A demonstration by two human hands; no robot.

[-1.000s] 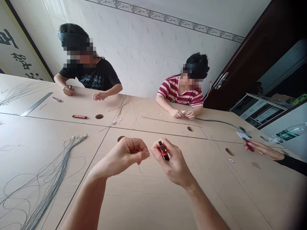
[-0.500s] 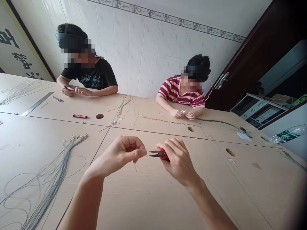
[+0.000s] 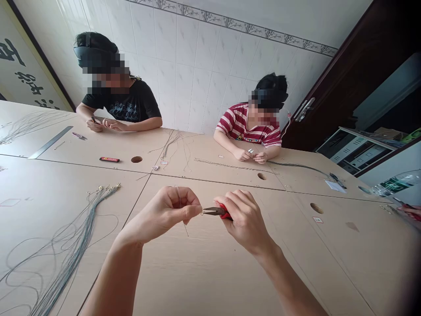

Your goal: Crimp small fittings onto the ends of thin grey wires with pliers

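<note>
My left hand [image 3: 176,208] is closed in a pinch on a thin cord [image 3: 185,226], whose loose end hangs below the fingers. A tiny metal ring [image 3: 201,213] pokes out at the fingertips. My right hand [image 3: 241,219] is wrapped round red-handled pliers [image 3: 213,211]. Their dark jaws point left and reach the ring beside my left thumb; whether they grip it is too small to tell. On the table to the left lies a bundle of grey-green cords [image 3: 87,228] with small gold-coloured metal ends [image 3: 110,188].
Two people sit across the table [image 3: 184,272], handling small things. Near them lie a metal ruler [image 3: 51,142], a red-and-black box-like item [image 3: 109,159] and more cords [image 3: 171,142]. A bottle [image 3: 399,182] and another person's hand [image 3: 411,212] are at the right edge.
The pliers have moved slightly left and their jaws have closed up at the ring. Another person's hand with a dark tool has come into view at the right edge.
</note>
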